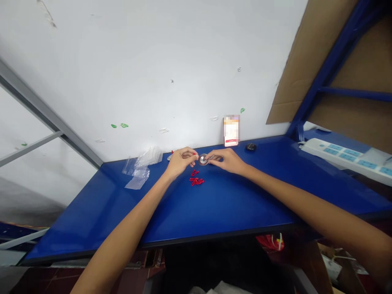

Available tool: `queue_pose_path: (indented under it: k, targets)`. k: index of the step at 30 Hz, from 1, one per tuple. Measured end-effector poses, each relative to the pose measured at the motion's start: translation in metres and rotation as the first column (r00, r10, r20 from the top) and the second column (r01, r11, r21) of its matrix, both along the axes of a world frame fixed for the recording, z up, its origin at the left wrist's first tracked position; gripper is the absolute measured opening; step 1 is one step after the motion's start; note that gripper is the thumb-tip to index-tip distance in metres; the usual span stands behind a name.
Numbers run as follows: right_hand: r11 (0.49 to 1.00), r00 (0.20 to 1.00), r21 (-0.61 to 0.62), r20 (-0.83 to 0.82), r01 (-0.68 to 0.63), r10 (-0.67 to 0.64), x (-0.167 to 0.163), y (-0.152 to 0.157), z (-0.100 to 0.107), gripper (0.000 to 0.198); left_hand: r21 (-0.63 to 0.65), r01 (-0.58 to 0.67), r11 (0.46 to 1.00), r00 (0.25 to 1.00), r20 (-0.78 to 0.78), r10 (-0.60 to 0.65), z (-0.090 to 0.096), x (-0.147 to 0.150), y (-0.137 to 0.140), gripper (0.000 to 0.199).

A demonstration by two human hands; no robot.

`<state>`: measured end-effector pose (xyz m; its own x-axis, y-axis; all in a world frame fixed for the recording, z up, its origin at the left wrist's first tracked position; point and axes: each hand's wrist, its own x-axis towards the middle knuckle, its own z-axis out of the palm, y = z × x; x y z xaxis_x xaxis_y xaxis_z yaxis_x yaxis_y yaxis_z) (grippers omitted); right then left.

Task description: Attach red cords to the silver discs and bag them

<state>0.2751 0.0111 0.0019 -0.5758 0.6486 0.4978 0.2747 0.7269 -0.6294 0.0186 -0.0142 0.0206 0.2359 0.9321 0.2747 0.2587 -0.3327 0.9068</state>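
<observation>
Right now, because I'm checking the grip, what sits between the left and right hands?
In the head view, a shiny round disc lies between the left hand and the right hand, which pinches its edge.

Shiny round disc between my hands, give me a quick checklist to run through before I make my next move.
1. Right hand gripping the shiny round disc: ok, fingers pinch its right side.
2. Left hand gripping it too: cannot tell; the fingertips are at its left edge.
3. Red cords near the hands: ok, on the blue table, on your side of the disc.
4. Red cords laid out singly: not ok, several lie bunched together.
5. Clear plastic bags apart from the disc: ok, they lie off to the left.
</observation>
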Motion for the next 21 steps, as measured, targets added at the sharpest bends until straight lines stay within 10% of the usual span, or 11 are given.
queue_pose_path:
  k: [21]
  targets:
    - [0.996, 0.996, 0.088, -0.091, -0.017, 0.025, -0.01, -0.012, 0.0, 0.019, 0.496, -0.017, 0.868, 0.898, -0.374, 0.231, -0.01, 0.013, -0.017, 0.015]
